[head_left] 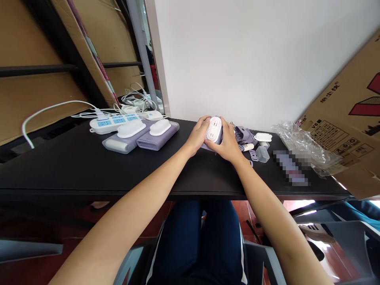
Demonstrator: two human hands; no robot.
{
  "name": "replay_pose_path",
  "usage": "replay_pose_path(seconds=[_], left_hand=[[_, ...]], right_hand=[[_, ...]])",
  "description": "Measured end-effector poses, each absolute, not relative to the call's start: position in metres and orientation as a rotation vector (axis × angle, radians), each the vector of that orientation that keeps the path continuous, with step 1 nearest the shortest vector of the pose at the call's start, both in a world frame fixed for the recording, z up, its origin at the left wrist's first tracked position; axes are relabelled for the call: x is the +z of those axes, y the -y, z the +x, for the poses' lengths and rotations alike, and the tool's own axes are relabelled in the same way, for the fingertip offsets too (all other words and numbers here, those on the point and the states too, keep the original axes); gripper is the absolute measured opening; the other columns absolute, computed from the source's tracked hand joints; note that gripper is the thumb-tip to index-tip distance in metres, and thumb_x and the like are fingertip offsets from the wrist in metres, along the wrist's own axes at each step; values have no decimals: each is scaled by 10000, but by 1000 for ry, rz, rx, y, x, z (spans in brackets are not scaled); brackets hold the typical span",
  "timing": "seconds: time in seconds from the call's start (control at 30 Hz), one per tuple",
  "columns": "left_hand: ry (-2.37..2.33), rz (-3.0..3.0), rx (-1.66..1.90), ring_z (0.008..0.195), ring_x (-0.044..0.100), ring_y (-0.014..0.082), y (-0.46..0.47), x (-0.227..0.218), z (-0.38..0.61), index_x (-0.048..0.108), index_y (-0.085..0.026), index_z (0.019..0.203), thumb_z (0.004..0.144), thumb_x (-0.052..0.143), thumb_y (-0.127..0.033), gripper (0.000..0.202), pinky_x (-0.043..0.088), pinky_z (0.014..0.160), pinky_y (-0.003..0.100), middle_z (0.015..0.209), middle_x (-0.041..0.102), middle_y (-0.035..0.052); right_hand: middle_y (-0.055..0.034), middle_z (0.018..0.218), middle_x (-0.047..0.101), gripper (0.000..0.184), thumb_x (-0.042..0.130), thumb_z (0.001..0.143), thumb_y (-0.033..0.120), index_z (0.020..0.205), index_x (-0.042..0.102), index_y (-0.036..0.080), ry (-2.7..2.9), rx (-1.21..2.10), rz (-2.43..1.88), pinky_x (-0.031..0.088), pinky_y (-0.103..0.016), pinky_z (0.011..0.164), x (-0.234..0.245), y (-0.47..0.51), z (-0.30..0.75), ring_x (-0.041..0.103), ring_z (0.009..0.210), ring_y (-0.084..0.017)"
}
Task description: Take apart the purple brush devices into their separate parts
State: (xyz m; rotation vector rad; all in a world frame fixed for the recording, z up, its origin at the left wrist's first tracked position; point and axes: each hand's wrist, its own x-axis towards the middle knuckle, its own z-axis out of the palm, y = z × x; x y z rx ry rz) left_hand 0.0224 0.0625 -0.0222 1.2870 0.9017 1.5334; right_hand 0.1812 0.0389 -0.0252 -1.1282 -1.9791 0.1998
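Above the black table, both my hands grip a white oval piece with a grey-purple side (214, 130). My left hand (197, 137) presses on its left side, with the fingers curled over the far end. My right hand (227, 143) wraps its right side, the thumb along the near edge. The oval's white face is turned up towards me and shows two small dark marks; its underside is hidden. To the left lie two purple boxes, a nearer-left one (118, 146) and another (154, 139), each topped by a white oval piece (160, 127).
A white power strip (115, 122) with blue sockets and tangled cables lies at the back left. Right of my hands are purple parts (246, 135), a small clear cup (263, 154) and a blurred-out item (291, 168). Clear plastic wrap (308, 148) rests against a cardboard box (341, 118).
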Motion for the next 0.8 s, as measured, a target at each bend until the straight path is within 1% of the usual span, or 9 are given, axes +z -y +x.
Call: replay_pose_path(seconds=[0.1, 0.2, 0.3, 0.4, 0.47, 0.53, 0.63, 0.7, 0.8], left_hand=[[-860, 1215, 1559, 1356, 622, 263, -62, -20, 21, 745, -252, 1177, 1007, 659, -452, 276, 489, 1121, 335, 1357, 724, 57], [-759, 1121, 1414, 1188, 707, 306, -57, -17, 20, 764, -227, 1088, 974, 679, -530, 335, 586, 958, 382, 1171, 775, 77], [-625, 1079, 1243, 1086, 744, 320, -50, -13, 18, 756, -245, 1207, 941, 711, -612, 456, 619, 823, 398, 1153, 791, 91], [-544, 1058, 1109, 1105, 753, 343, -47, -12, 18, 744, -228, 1282, 946, 661, -708, 591, 632, 811, 418, 1203, 797, 138], [-564, 1069, 1135, 1119, 757, 340, -48, -13, 19, 729, -244, 1325, 944, 663, -717, 611, 634, 811, 408, 1231, 794, 135], [-608, 1126, 1241, 1180, 745, 326, -49, -14, 20, 696, -286, 1387, 950, 691, -674, 585, 632, 854, 390, 1306, 776, 103], [-663, 1303, 1443, 1377, 655, 305, -51, -15, 20, 682, -297, 1420, 964, 735, -557, 528, 568, 1076, 371, 1452, 717, 65], [-686, 1452, 1528, 1472, 583, 296, -50, -14, 19, 692, -287, 1418, 962, 760, -490, 505, 468, 1215, 370, 1516, 681, 60], [-721, 1662, 1546, 1528, 529, 301, -50, -14, 17, 659, -287, 1480, 972, 742, -491, 554, 372, 1304, 411, 1601, 620, 71]], right_hand=[[-204, 1719, 366, 1060, 771, 863, 629, 1712, 262, 250, 1897, 268, -1113, 336, -648, 1324, -24, -40, 182, 318, 1639, -384], [-180, 1748, 344, 1041, 767, 881, 613, 1723, 249, 289, 1810, 337, -1095, 419, -610, 1281, -21, -39, 184, 337, 1633, -361], [-151, 1743, 396, 1039, 784, 872, 621, 1719, 265, 320, 1764, 421, -1035, 461, -602, 1246, -17, -37, 186, 410, 1595, -362], [-136, 1726, 435, 1018, 794, 862, 622, 1704, 299, 333, 1752, 453, -997, 470, -609, 1234, -15, -36, 187, 448, 1569, -368], [-153, 1720, 423, 990, 798, 854, 600, 1684, 342, 313, 1734, 428, -1016, 483, -598, 1223, -16, -37, 187, 450, 1560, -370], [-175, 1695, 427, 949, 806, 840, 569, 1649, 398, 288, 1695, 429, -1059, 502, -582, 1206, -18, -39, 184, 493, 1511, -361], [-158, 1536, 578, 807, 797, 843, 562, 1531, 497, 263, 1622, 590, -1051, 550, -519, 1148, -19, -40, 181, 624, 1330, -302], [-112, 1369, 682, 673, 778, 856, 586, 1397, 550, 255, 1541, 770, -999, 594, -435, 1039, -17, -40, 179, 672, 1209, -256], [-54, 1227, 724, 541, 767, 848, 596, 1225, 579, 257, 1384, 981, -954, 582, -311, 821, -12, -39, 181, 688, 1093, -211]])
